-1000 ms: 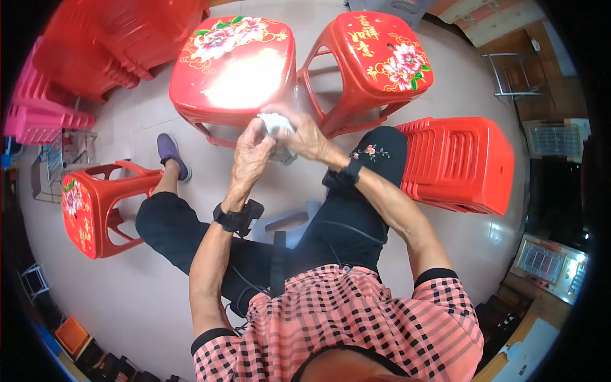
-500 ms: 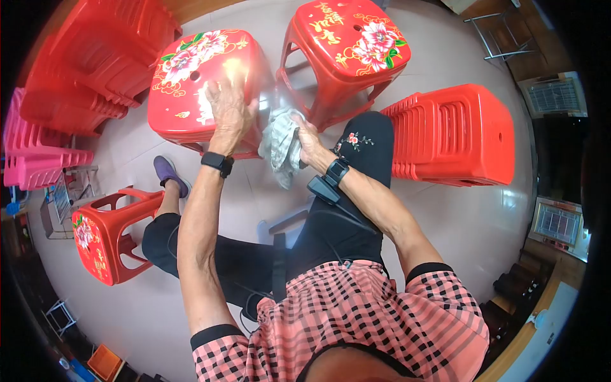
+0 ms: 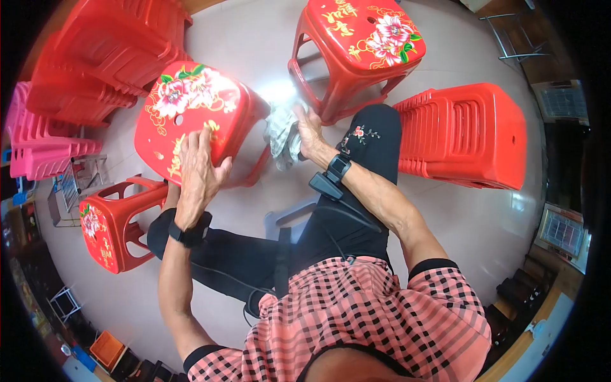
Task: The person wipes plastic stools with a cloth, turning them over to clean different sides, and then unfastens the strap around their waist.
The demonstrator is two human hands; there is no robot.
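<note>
A red plastic stool (image 3: 219, 137) with printed flowers and gold lettering stands at front left, its seat turned at an angle. My left hand (image 3: 198, 167) lies on the near part of that seat, with its thumb out to the side and the fingers stretched forward. In my right hand (image 3: 310, 134) is a crumpled pale cloth (image 3: 280, 137), hanging beside the stool's right side. A second flowered red stool (image 3: 356, 54) stands farther off to the right, beyond the cloth.
Right of my knee lies a nested stack of red stools (image 3: 461, 137). More red stool stacks (image 3: 121, 44) and pink stools (image 3: 48, 143) stand at the left. Another red stool (image 3: 105, 235) lies on its side by my left leg. An orange crate (image 3: 107, 349) sits at lower left.
The front-left stool has turned and come nearer to me, with my left hand moving down and left on its seat. My right hand still holds the cloth. The view has shifted slightly.
</note>
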